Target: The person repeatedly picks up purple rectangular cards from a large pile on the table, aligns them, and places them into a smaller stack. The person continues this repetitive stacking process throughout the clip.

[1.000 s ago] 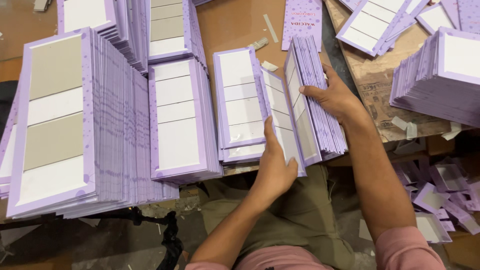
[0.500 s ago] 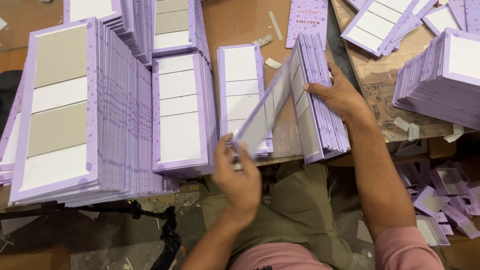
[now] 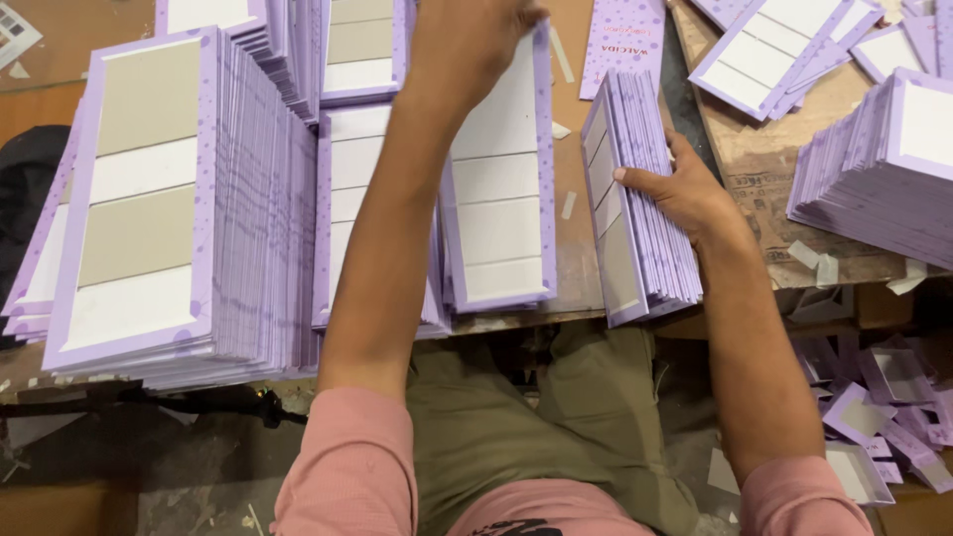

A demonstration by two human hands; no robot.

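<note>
- Lilac cards (image 3: 640,199), a bundle standing on edge, sit near the bench's (image 3: 571,248) front edge, leaning to the right.
- Right hand (image 3: 685,194) holds the bundle from its right side, thumb on the front card, fingers (image 3: 635,177) pressed together against the pack.
- Left hand (image 3: 467,40) reaches across to the far side of the bench and rests on a flat card (image 3: 501,199) that tops a low pile; I cannot tell whether its fingers are spread or closed.
- A tall stack of the same cards (image 3: 149,199) fills the left end.
- More stacks (image 3: 884,159) lie at the right end, with loose scraps (image 3: 884,397) on the floor below.
</note>
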